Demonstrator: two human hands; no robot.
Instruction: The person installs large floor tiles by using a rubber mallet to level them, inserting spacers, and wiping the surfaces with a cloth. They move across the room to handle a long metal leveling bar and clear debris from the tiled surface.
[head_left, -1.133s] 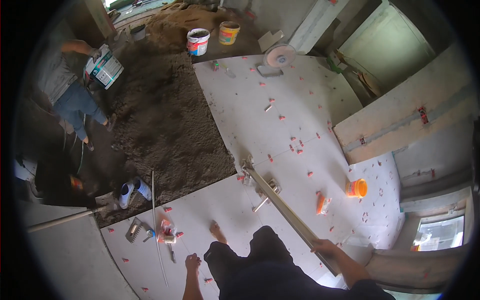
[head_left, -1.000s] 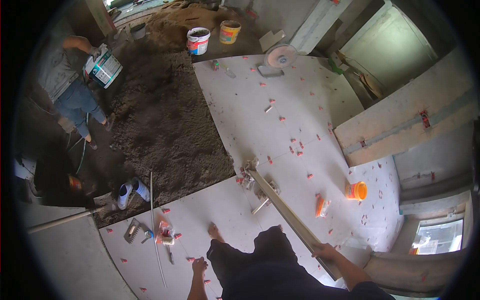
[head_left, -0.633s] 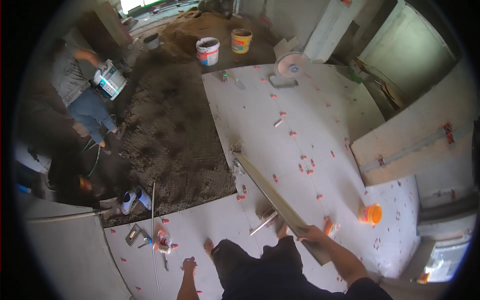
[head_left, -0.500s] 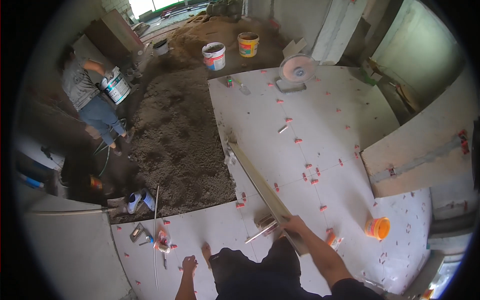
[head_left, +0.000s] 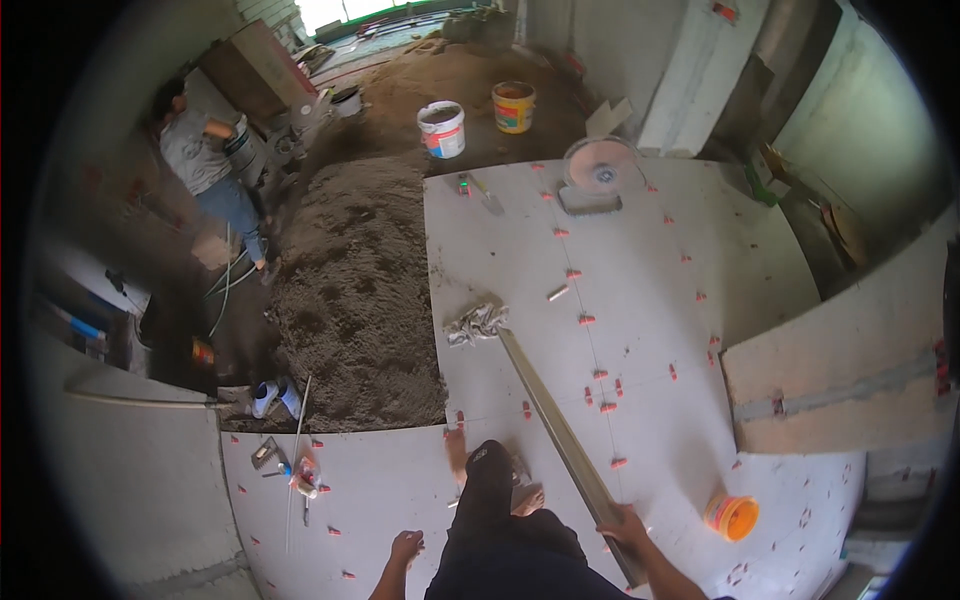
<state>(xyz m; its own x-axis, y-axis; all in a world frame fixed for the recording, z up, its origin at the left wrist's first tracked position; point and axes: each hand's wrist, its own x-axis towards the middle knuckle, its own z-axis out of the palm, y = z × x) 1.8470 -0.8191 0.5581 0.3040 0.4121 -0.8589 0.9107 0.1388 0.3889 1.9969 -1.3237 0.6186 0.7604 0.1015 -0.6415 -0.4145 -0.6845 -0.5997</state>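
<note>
The long straightedge [head_left: 560, 440] lies slanted across the pale floor tiles [head_left: 660, 330], its far end touching a crumpled grey rag [head_left: 477, 323] and its near end gripped in the right hand [head_left: 625, 523]. At far left, another person [head_left: 205, 165] stands beside a grey bucket [head_left: 243, 152], at the edge of the raked bed of dark mortar [head_left: 350, 300]. Small tools [head_left: 285, 462] lie on a tile below the mortar. The left hand [head_left: 405, 548] hangs free with fingers loosely spread, holding nothing. Two buckets, white [head_left: 441, 128] and yellow [head_left: 513, 106], stand at the far edge. A small orange tub [head_left: 731, 517] sits right of the right hand, near it. Red levelling clips [head_left: 600, 375] dot the tile joints.
</note>
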